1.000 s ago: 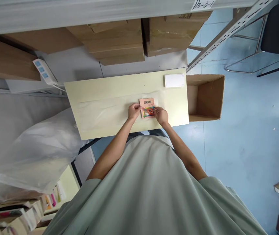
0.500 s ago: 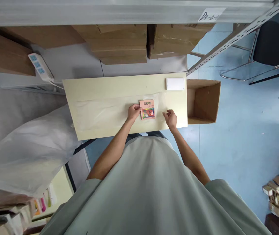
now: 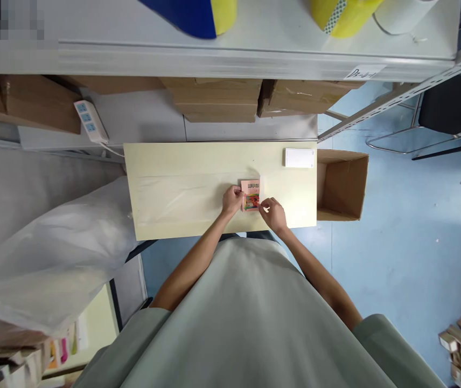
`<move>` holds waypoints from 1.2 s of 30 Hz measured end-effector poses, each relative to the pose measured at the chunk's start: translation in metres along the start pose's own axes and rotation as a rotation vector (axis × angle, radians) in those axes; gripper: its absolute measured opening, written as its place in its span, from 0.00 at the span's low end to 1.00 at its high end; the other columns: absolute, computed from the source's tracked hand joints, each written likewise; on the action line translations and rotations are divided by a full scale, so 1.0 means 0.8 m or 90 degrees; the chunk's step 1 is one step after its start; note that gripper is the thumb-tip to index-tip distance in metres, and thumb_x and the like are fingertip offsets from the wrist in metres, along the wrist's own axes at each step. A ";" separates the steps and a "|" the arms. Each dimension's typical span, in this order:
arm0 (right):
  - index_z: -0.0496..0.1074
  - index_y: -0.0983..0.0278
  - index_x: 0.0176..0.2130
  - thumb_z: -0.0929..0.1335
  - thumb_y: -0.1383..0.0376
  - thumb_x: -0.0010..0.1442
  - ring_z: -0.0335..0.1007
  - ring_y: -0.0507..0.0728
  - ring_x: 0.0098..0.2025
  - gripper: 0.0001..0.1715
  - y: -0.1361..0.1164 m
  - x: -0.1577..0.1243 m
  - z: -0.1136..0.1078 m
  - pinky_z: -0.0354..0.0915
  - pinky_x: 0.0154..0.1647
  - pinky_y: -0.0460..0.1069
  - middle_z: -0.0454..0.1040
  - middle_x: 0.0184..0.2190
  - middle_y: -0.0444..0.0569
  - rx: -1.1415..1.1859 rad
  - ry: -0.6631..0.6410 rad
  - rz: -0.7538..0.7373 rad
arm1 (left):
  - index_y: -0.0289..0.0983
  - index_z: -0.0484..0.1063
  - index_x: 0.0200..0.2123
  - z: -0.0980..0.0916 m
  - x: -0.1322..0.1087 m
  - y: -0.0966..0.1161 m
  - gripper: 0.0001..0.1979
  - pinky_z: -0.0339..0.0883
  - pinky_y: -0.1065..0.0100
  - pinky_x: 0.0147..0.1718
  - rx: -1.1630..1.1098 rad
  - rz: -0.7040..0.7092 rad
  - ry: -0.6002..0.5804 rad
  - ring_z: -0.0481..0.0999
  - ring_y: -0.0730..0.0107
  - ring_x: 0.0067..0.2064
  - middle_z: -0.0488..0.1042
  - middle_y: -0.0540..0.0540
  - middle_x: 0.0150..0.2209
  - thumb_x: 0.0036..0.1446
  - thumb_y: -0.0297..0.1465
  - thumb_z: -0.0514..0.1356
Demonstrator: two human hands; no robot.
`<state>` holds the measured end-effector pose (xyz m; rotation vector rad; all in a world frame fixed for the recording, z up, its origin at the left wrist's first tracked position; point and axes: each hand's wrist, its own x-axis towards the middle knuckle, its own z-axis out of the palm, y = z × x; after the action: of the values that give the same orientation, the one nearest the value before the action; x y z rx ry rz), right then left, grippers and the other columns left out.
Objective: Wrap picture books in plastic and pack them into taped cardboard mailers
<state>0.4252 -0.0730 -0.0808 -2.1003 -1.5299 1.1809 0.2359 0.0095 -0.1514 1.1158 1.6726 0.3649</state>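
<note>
A small pink book (image 3: pixel 250 188) with a colourful picture on its cover lies on a long sheet of clear plastic film (image 3: pixel 174 196) spread over the pale yellow table (image 3: pixel 206 156). My left hand (image 3: pixel 232 200) grips the book's left edge, thumb and fingers closed. At the lower right edge of the book, my right hand (image 3: pixel 274 214) is pinched, seemingly on the film's right end, which comes up against the book. The fingertips partly hide that corner.
A white box (image 3: pixel 299 158) sits at the table's back right. Beside the right end stands an open cardboard box (image 3: pixel 341 186). A power strip (image 3: pixel 91 121) and cardboard boxes (image 3: pixel 218 99) are behind the table. Large plastic wrapping (image 3: pixel 64 242) bulges at the left.
My right hand has moved left, from beside the book to its right edge. My left hand stays on the left edge. The view has shifted, showing more of the shelf above.
</note>
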 end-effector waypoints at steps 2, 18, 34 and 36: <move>0.77 0.59 0.41 0.69 0.61 0.74 0.81 0.60 0.46 0.07 -0.011 0.008 0.013 0.75 0.48 0.52 0.82 0.45 0.52 -0.032 -0.023 -0.002 | 0.41 0.77 0.38 -0.002 -0.002 0.003 0.03 0.76 0.61 0.52 0.022 0.003 0.003 0.86 0.58 0.48 0.87 0.43 0.45 0.63 0.26 0.65; 0.81 0.59 0.47 0.69 0.67 0.72 0.76 0.64 0.60 0.09 -0.008 0.039 0.066 0.76 0.60 0.56 0.79 0.56 0.56 -0.121 -0.130 -0.107 | 0.42 0.70 0.42 0.014 -0.045 -0.023 0.12 0.75 0.58 0.53 0.119 0.055 0.075 0.84 0.56 0.49 0.83 0.42 0.47 0.64 0.27 0.71; 0.77 0.62 0.55 0.69 0.61 0.77 0.86 0.62 0.50 0.12 0.005 0.076 0.001 0.74 0.51 0.52 0.87 0.51 0.57 -0.141 -0.030 0.045 | 0.42 0.79 0.45 0.029 -0.057 -0.024 0.13 0.74 0.51 0.64 0.168 0.120 0.060 0.77 0.53 0.57 0.76 0.39 0.50 0.67 0.20 0.59; 0.77 0.63 0.54 0.70 0.59 0.77 0.86 0.64 0.51 0.12 -0.001 0.095 0.001 0.75 0.53 0.53 0.87 0.50 0.59 -0.123 -0.007 0.070 | 0.41 0.79 0.46 0.033 -0.061 -0.021 0.07 0.73 0.51 0.64 0.174 0.112 0.069 0.76 0.52 0.58 0.75 0.37 0.52 0.68 0.25 0.62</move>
<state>0.4313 -0.0054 -0.1144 -2.3328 -1.6092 1.1216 0.2519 -0.0456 -0.1453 1.4746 1.7610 0.3201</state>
